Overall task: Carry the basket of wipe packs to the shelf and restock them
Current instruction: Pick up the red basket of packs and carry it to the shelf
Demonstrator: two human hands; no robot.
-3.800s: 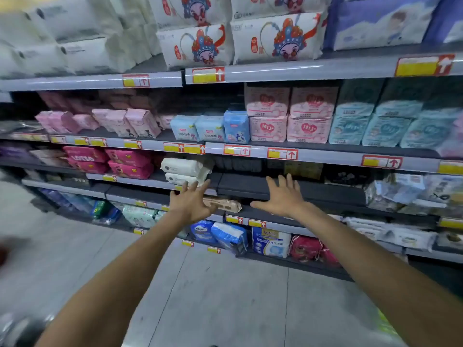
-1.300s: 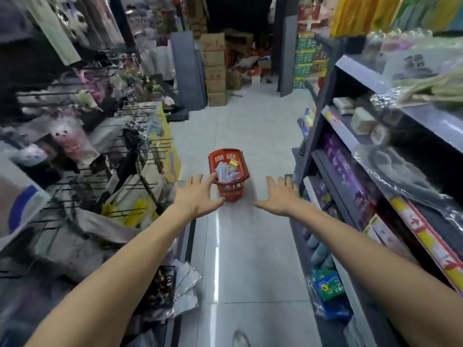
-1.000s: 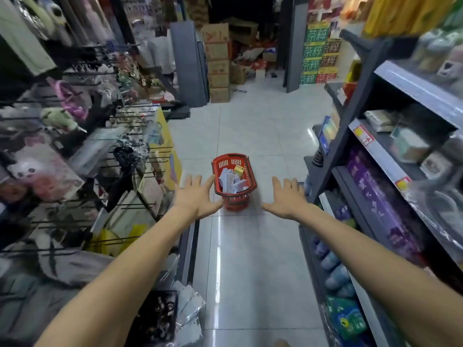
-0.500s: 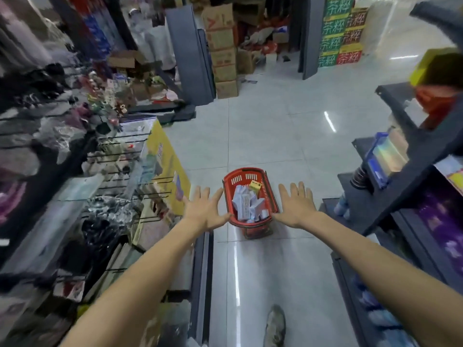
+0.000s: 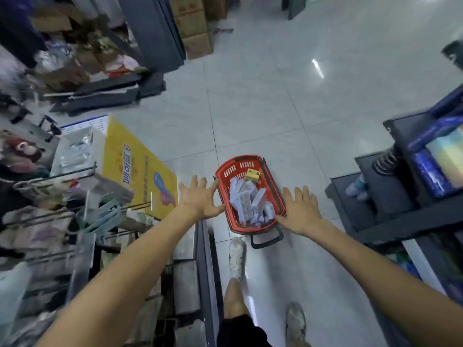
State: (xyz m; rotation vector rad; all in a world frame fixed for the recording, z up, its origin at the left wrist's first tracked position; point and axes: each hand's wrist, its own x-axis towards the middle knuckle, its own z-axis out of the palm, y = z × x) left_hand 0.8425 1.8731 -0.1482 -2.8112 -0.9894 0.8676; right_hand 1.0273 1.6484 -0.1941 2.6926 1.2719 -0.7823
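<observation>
**Basket on the floor, both hands empty**

The red basket [image 5: 234, 169] stands on the floor [image 5: 263, 116] mid-aisle, just ahead of a shoe [image 5: 236, 254]. The left hand [image 5: 199, 200] and right hand [image 5: 299, 211] flank it, fingers spread straight and holding nothing. Whether either touches the rim I cannot tell.

The plastic lattice looks stiff. The wipe packs [image 5: 244, 201] are soft and probably light, and being loosely heaped they would likely slide if the basket tipped. The black handle [image 5: 266, 242], folded down at the near end, is the likeliest hold, lifted level.

The basket's bottom is buried, the pack print is unreadable, and a small yellow box [image 5: 253, 174] lies at the far end. The left racks are blurred and the right shelf [image 5: 400, 221] is cut off.
</observation>
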